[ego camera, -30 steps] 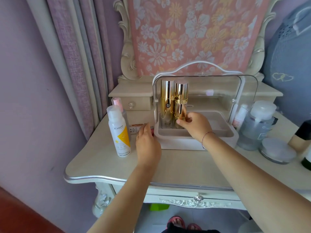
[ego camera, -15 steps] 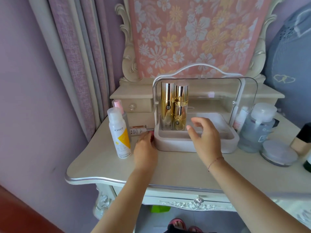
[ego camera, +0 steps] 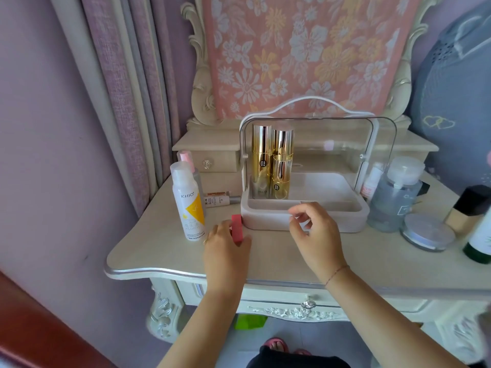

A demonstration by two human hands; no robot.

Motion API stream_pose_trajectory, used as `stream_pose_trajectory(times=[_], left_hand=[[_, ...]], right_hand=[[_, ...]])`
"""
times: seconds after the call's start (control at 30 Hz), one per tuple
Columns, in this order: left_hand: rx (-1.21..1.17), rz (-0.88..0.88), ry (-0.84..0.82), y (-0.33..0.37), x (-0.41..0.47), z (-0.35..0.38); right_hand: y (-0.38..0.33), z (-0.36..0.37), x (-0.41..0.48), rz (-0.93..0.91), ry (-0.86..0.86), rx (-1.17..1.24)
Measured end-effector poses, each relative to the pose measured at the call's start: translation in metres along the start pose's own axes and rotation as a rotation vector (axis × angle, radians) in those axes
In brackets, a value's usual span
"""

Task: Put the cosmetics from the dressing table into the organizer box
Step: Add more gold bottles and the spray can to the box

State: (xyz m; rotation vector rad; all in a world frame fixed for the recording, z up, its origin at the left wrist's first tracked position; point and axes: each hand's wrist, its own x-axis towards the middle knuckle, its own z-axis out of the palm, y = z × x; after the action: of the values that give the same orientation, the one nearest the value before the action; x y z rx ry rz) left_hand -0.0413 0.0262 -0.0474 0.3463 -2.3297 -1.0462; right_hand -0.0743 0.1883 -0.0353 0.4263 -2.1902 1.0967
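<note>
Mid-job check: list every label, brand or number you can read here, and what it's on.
"KHIO": white plastic spray bottle with orange diamond.
Its lower print: blurred.
Dark round labels on two shiny gold bottles: too small.
Small pale tube lying behind it: too small.
Large clear plastic bottle's label: blurred.
Red rectangular case in left hand: no text visible.

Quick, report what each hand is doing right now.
Left hand: grips a small red case.
Right hand: open, fingers loosely curled, holding nothing.
</note>
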Motion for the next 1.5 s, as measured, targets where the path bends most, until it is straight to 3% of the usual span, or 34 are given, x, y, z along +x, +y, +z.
stream_pose_trajectory(times=[0.13, 0.3, 0.37, 0.53, 0.73, 0.9, 1.13, 1.23, 1.33, 1.5], left_hand=[[-0.072, 0.001, 0.009, 0.005, -0.01, -0.006], [-0.149, -0.034, 0.463, -0.002, -0.003, -0.026], [-0.151, -0.129, 0.511, -0.007, 0.013, -0.032], [-0.252, -0.224, 0.305, -0.019, 0.035, -0.035], [-0.287, -0.168, 0.327, -0.01, 0.018, -0.049], [-0.384, 0.057, 0.123, 0.039, -0.003, -0.043], [-0.521, 0.168, -0.214, 0.092, 0.001, 0.007], [-0.377, 0.199, -0.306, 0.089, 0.012, 0.03], [-0.069, 0.32, -0.229, 0.071, 0.012, 0.047], [0.077, 0.423, -0.211, 0.052, 0.011, 0.057]], right_hand=[[0.002, 0.001, -0.002, 0.008, -0.018, 0.011], [0.003, 0.0, -0.003, 0.001, 0.017, 0.019], [0.002, 0.001, -0.002, 0.001, 0.014, 0.019], [0.0, 0.0, -0.002, 0.038, 0.001, 0.034], [-0.017, -0.008, -0.005, 0.098, -0.056, 0.108], [-0.045, -0.018, -0.011, 0.066, -0.422, 0.351], [-0.017, -0.041, 0.027, 0.238, -0.228, 0.322], [0.009, -0.046, 0.051, 0.348, -0.191, 0.237], [0.037, -0.041, 0.077, 0.418, -0.161, 0.105], [0.059, -0.016, 0.108, 0.487, -0.301, -0.036]])
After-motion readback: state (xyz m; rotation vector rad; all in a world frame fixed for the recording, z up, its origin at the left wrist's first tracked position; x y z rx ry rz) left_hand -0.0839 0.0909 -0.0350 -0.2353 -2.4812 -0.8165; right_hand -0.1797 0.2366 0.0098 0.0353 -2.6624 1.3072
